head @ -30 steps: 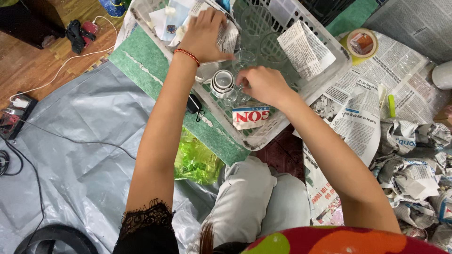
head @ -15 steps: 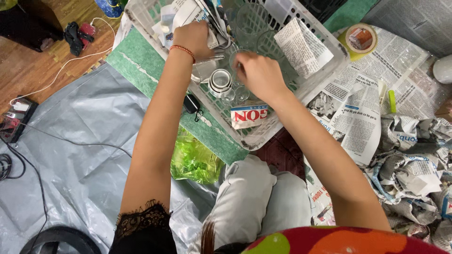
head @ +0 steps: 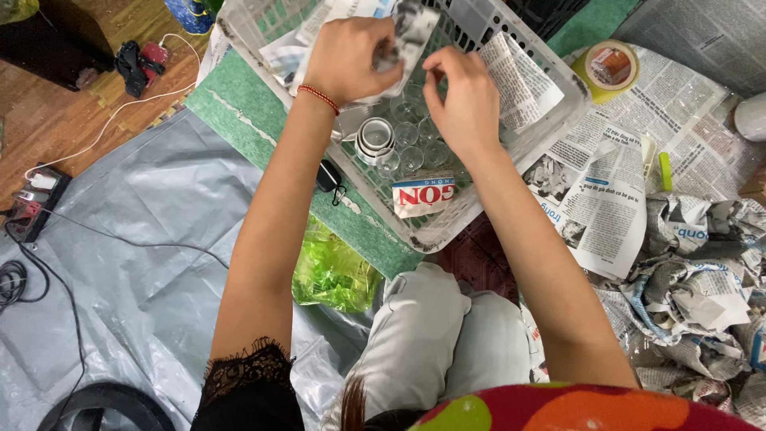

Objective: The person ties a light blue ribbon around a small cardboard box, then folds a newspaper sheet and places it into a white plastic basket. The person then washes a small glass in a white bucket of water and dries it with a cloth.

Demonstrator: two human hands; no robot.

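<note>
A white plastic basket (head: 550,76) sits on the floor, small glass cups (head: 411,144) on its bottom. Above them, the left hand (head: 347,60) grips a newspaper-wrapped piece (head: 411,32); the right hand (head: 459,100) pinches its paper edge with a narrow grip, seemingly mid-unwrap. Peeling calls for gentle pulls.

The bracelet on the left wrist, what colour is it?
Red, a thin beaded bracelet; the head view shows it.

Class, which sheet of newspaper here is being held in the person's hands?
The sheet raised over the white basket, pinched by the left hand; others lie loose.
</note>
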